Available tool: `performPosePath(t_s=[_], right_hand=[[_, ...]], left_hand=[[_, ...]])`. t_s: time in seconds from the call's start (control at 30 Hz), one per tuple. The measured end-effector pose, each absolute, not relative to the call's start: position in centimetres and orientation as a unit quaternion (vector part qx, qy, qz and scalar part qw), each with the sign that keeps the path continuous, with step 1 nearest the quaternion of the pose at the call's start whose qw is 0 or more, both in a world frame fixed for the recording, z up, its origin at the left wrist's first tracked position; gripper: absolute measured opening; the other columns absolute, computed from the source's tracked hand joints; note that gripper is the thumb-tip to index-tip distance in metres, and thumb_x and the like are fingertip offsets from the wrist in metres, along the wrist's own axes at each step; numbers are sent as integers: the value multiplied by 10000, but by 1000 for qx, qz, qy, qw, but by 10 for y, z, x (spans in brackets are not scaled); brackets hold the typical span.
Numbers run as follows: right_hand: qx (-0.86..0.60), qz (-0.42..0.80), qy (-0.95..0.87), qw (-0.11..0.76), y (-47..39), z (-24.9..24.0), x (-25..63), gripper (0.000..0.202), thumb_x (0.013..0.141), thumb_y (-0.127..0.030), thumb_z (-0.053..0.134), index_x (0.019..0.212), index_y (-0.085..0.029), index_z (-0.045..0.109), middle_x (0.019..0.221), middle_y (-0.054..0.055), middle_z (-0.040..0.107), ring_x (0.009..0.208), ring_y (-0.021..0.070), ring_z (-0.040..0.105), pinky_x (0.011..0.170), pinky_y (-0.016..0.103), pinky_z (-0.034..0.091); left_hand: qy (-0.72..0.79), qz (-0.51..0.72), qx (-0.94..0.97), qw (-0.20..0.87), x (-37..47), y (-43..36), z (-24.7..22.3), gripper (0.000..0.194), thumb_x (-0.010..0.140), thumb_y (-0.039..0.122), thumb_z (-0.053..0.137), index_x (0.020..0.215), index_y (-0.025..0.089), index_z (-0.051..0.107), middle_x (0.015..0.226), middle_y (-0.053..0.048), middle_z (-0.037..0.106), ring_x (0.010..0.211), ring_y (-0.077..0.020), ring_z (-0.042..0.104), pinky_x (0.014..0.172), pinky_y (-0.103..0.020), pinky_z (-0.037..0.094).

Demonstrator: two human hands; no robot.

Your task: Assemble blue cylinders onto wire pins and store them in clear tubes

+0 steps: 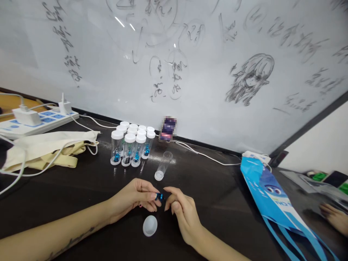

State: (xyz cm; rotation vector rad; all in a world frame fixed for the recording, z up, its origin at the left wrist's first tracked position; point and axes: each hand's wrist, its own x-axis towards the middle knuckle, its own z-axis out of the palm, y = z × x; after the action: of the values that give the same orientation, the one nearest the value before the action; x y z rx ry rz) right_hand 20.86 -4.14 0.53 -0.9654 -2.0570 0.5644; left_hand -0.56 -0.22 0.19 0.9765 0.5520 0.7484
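Note:
Between the thumb and fingers of my left hand (141, 195) is a small shiny blue and black part (159, 197), too small to name exactly. My right hand (183, 212) is just to the right of it, fingers bent and apart, with nothing visible in them. On the table below my hands lies a round white cap (150, 226), hollow side up. Beyond my hands stands an uncapped clear tube (165, 163) with a white base. Several clear tubes with white caps (129, 150) are grouped behind to the left, blue parts showing inside some.
A phone (168, 128) leans against the whiteboard (201, 83). To the left are a power strip (46, 119) with plugs, cables and a cream cloth bag (51, 145). A blue bag (274, 192) lies right, and another person's hand (335, 217) shows at the far right edge.

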Motion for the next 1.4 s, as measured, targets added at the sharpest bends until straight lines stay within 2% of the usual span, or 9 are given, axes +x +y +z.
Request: performPosePath(t_s=[0.17, 0.33, 0.5, 0.67, 0.8, 0.97, 1.1, 1.27, 1.4], right_hand=[[-374, 211, -816, 387, -41, 5, 209, 459, 1031, -480, 269, 1119, -200, 622, 710, 21, 655, 631, 164, 587, 653, 287, 453], [-376, 212, -810, 397, -40, 4, 209, 445, 1030, -472, 276, 1183, -195, 588, 728, 24, 653, 638, 167, 589, 648, 287, 459], [-372, 209, -814, 393, -40, 4, 209, 439, 1034, -459, 273, 1119, -205, 620, 722, 20, 656, 640, 164, 590, 659, 289, 452], [-378, 217, -808, 397, -41, 4, 209, 424, 1032, -461, 283, 1188, -201, 580, 729, 18, 656, 641, 161, 594, 650, 279, 453], [-375, 221, -813, 387, -41, 3, 209, 451, 1033, -470, 265, 1116, -202, 617, 701, 17, 655, 624, 157, 591, 626, 268, 456], [-381, 230, -804, 395, -40, 4, 209, 439, 1029, -472, 281, 1202, -192, 571, 703, 18, 660, 614, 158, 596, 611, 265, 468], [-376, 224, -811, 387, -40, 4, 209, 453, 1031, -473, 271, 1123, -199, 621, 696, 20, 667, 599, 154, 583, 606, 264, 454], [-378, 232, -805, 393, -40, 4, 209, 438, 1033, -463, 288, 1188, -190, 593, 700, 15, 657, 601, 148, 584, 619, 263, 454], [-371, 223, -813, 388, -39, 3, 209, 449, 1036, -460, 277, 1119, -204, 636, 693, 15, 659, 604, 149, 579, 624, 265, 444]], left_hand=[[256, 345, 456, 779, -6, -2, 1, 153, 767, 233, 768, 847, 103, 761, 813, -117, 796, 639, -136, 722, 629, -194, 559], [258, 348, 454, 778, -6, -2, 1, 163, 760, 244, 774, 849, 108, 764, 808, -115, 795, 641, -142, 721, 630, -203, 556], [258, 346, 457, 778, -6, -2, 0, 171, 754, 249, 780, 843, 104, 763, 818, -127, 794, 643, -149, 721, 630, -208, 555], [255, 346, 457, 779, -6, -1, 0, 174, 759, 245, 776, 860, 104, 760, 816, -121, 793, 652, -145, 720, 638, -208, 556], [258, 346, 455, 778, -6, -2, 0, 178, 752, 253, 782, 848, 104, 760, 808, -120, 793, 646, -149, 718, 646, -221, 561], [258, 348, 448, 782, -6, -3, 1, 172, 756, 239, 778, 860, 103, 759, 813, -122, 794, 645, -144, 722, 638, -208, 563], [252, 349, 451, 782, -6, -2, 1, 151, 765, 224, 770, 852, 101, 761, 805, -117, 795, 637, -137, 722, 628, -196, 564], [253, 349, 452, 781, -6, -3, 1, 150, 770, 219, 765, 859, 98, 760, 811, -118, 795, 643, -134, 722, 634, -193, 566], [253, 347, 453, 781, -6, -3, 1, 139, 770, 216, 766, 847, 100, 760, 811, -116, 796, 640, -132, 722, 633, -191, 565]])
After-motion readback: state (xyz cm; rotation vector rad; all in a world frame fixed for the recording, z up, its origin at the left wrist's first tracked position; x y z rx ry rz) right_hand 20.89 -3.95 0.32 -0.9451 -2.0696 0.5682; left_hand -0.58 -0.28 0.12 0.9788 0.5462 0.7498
